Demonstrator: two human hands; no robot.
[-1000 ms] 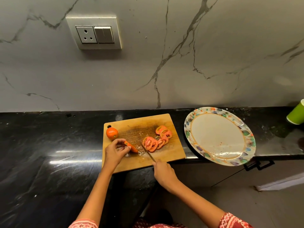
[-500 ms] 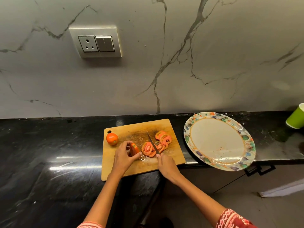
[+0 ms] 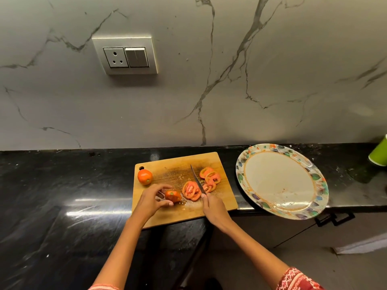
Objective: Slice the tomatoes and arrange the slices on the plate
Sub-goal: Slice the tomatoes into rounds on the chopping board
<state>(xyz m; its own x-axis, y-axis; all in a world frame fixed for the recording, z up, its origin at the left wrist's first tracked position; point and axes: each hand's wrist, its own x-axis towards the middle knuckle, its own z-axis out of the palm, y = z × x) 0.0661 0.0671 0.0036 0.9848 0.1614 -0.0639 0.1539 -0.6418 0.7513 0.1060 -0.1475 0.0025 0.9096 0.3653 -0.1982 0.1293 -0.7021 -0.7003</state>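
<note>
Stub (image 3: 173, 196) on board (image 3: 167, 214), pinched by left hand (image 3: 151, 199); knife (image 3: 198, 180) gripped by right hand (image 3: 212, 208), just right of stub, blade pointing away.

I see a green cup (image 3: 380, 153) at the black counter's (image 3: 62, 185) far right and a socket-and-switch plate (image 3: 125, 55) on the marble wall (image 3: 272, 70).

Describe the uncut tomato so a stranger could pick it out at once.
Find the rectangular wooden cutting board on the black stone counter. In its far left corner, beside the hanging hole, sits the round orange-red whole tomato. Unlike the tomato pieces nearby, it is uncut and untouched.
</note>
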